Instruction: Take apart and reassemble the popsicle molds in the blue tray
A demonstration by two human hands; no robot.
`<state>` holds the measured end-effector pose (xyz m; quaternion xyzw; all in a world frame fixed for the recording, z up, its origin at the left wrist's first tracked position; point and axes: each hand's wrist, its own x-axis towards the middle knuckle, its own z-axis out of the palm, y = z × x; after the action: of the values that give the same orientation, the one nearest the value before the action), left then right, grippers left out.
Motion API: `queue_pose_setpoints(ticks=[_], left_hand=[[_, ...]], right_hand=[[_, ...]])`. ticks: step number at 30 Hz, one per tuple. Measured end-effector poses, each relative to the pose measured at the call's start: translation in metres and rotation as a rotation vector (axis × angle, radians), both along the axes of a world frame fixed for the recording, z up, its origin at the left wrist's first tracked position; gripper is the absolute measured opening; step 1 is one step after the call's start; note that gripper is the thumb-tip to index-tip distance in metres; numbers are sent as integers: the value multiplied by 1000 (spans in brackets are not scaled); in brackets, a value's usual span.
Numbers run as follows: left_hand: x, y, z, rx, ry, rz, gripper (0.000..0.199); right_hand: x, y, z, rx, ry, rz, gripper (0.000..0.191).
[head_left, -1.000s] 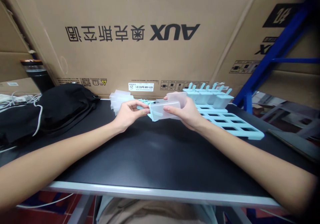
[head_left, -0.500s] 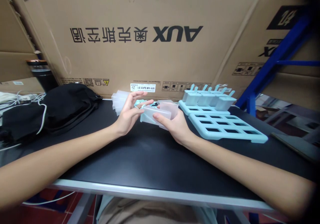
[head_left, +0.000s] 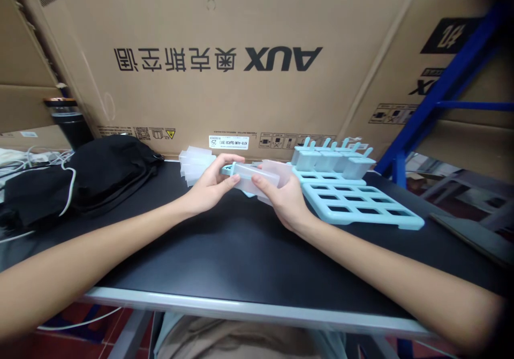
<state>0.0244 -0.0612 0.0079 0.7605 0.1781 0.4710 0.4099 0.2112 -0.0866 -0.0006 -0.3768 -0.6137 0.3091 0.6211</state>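
A translucent popsicle mold (head_left: 257, 175) lies sideways between my hands above the dark tabletop. My right hand (head_left: 287, 193) grips its right end, thumb on the near side. At its left end, where a light-blue stick lid partly shows, my left hand (head_left: 211, 184) has its thumb and fingers closed on it. More clear molds (head_left: 196, 163) are bunched behind my left hand, and others sit behind my right fingers, partly covered. To the right, several filled-in molds with blue sticks (head_left: 331, 158) stand in the rear light-blue rack.
A light-blue rack with open slots (head_left: 363, 204) lies at the right. Black bags (head_left: 108, 166), white cables and a dark bottle (head_left: 68, 121) crowd the left. A large cardboard box (head_left: 225, 97) walls off the back. A flat dark object (head_left: 468, 236) rests at the right edge.
My left fingers, extended before, have curled down and closed on the lid end of the mold. My right hand keeps its grip. The view has shifted slightly.
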Motion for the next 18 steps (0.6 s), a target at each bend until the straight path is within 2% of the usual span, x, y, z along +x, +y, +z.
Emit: queue_pose_setpoints(ticks=[4,7,11,15,18], left_hand=[[0,5,3,91,-1,84,34],[-5,7,6,306,182,152,31],[-10,5,7,606,431,117,33],[-9,-4,12,681,537,56,37],[-4,-8,27,753,565,43,35]], right_hand=[[17,11,14,-55,-35,4,60],[39,18,22,-55,-378,-100,56],[56,25,14,-132,-941,-217,44],[55,28,6,-47,-1182,-147,39],[59,29,20,21,-1212,-137,38]])
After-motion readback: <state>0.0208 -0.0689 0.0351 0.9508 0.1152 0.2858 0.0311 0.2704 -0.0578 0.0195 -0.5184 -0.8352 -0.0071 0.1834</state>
